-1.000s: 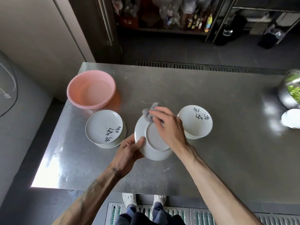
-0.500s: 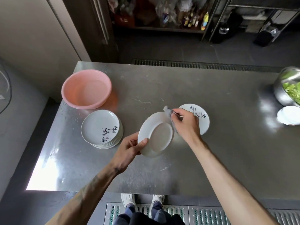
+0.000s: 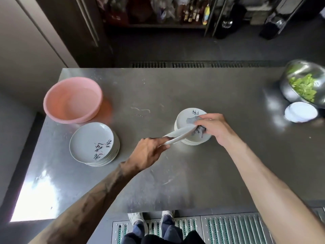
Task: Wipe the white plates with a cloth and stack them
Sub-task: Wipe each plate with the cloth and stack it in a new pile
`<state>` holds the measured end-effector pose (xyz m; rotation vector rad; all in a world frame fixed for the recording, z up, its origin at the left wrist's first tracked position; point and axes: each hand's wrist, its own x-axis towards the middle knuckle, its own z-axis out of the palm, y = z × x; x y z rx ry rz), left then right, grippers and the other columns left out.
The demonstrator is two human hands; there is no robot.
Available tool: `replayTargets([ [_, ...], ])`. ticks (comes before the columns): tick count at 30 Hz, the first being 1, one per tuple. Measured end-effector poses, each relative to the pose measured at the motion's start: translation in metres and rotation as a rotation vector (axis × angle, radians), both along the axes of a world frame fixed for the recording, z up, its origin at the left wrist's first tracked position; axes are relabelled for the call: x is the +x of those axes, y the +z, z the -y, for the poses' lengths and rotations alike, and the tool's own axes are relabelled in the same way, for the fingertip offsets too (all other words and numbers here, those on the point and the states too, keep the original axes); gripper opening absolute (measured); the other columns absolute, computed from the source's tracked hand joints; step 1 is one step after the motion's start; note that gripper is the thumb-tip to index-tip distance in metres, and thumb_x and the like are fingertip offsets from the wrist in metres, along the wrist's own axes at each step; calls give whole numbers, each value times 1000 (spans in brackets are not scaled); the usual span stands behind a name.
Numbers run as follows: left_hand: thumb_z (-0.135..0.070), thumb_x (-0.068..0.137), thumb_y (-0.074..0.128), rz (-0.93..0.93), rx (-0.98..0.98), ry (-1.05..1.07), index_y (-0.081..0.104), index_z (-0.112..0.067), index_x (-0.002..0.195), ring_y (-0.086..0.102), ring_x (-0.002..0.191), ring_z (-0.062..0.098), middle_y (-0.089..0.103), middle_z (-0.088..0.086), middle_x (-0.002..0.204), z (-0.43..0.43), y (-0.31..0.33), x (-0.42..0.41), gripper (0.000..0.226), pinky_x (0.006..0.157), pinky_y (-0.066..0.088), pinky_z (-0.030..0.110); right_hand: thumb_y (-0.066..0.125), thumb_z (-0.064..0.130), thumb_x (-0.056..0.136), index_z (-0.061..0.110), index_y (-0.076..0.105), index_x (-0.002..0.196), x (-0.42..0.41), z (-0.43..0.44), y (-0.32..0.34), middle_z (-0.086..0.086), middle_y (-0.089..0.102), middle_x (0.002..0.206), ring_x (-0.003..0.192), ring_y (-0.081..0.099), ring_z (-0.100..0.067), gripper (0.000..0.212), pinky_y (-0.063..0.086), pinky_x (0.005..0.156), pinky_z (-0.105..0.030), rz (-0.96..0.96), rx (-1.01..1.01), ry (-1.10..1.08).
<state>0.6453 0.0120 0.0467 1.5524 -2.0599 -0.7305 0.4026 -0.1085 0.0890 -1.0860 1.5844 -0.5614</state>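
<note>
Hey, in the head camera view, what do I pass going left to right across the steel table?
Pink basin, left stack of plates, left hand, held plate, right hand gripping the cloth, steel bowl of greens.

A stainless steel table (image 3: 211,88) carries a pink basin (image 3: 58,95) near its far left corner. Just beside the basin, on its near side, stands a stack of white plates (image 3: 91,141) with dark brushwork on top. A second plate stack (image 3: 184,117) stands well to the basin's right. Farthest right of the basin, a steel bowl of greens (image 3: 288,90) sits just beside a small white dish (image 3: 300,111).
</note>
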Motion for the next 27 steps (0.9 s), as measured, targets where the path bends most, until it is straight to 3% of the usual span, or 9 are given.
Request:
replayTargets([
  [4, -42, 104, 57, -232, 102, -31, 61, -44, 134, 63, 118, -3, 63, -38, 126, 19, -13, -11, 30, 92, 44, 9, 97, 25, 62, 25, 83, 79, -19, 9, -13, -3, 72, 82, 73, 60, -15, 22, 54, 78, -34, 8, -32, -69],
  [7, -28, 99, 68, -297, 94, -28, 71, -22, 132, 41, 140, -9, 55, -24, 141, 33, -28, -23, 34, 118, 36, 24, 98, 24, 62, 19, 82, 92, -31, 17, -25, -7, 78, 97, 79, 65, -17, 34, 53, 80, -35, 13, -70, -111],
  [10, -18, 96, 72, -212, 1, 44, 71, -15, 130, 15, 151, -7, 47, -20, 146, 46, -35, -37, 35, 127, 14, 28, 90, 8, 71, 17, 81, 99, -41, 24, -40, -8, 78, 103, 94, 72, -21, 31, 56, 92, -37, 1, -120, -169],
  [12, -18, 94, 75, -206, 50, 97, 66, -12, 137, 9, 158, 17, 37, 5, 160, 55, -36, -47, 45, 128, 10, 27, 87, 6, 73, 15, 81, 103, -48, 28, -51, -6, 78, 102, 94, 73, -20, 32, 56, 90, -35, -5, -131, -188],
  [15, -19, 84, 85, -258, 247, 205, 54, -10, 147, 11, 158, 30, 21, 29, 164, 69, -37, -61, 71, 111, 9, -2, 83, 4, 73, 16, 81, 100, -57, 33, -67, -3, 79, 97, 83, 67, -13, 30, 54, 81, -29, -14, -156, -226],
  [17, -19, 76, 92, -298, 337, 257, 55, -14, 147, 15, 158, 27, 21, 28, 164, 79, -42, -66, 80, 103, 10, -7, 82, 1, 73, 16, 80, 98, -61, 34, -76, 1, 77, 90, 77, 66, -9, 30, 53, 74, -23, -3, -165, -250],
  [20, -16, 70, 95, -313, 374, 279, 54, -16, 148, 18, 158, 24, 22, 25, 166, 93, -50, -70, 88, 114, 17, 9, 82, 1, 73, 18, 80, 99, -65, 37, -89, 6, 76, 85, 70, 64, -3, 31, 50, 66, -15, -4, -165, -277],
  [23, -13, 67, 97, -294, 377, 262, 51, -14, 150, 14, 158, 22, 18, 24, 167, 105, -58, -77, 95, 120, 18, 18, 77, -2, 73, 18, 80, 98, -69, 40, -102, 5, 76, 85, 70, 63, -7, 32, 50, 63, -18, -25, -184, -310],
  [27, -8, 66, 96, -275, 323, 185, 48, -11, 150, 8, 159, 26, 11, 23, 168, 114, -77, -85, 97, 117, 15, 12, 70, -2, 73, 18, 80, 102, -77, 40, -116, 2, 75, 86, 66, 60, -15, 37, 52, 62, -27, -83, -196, -320],
])
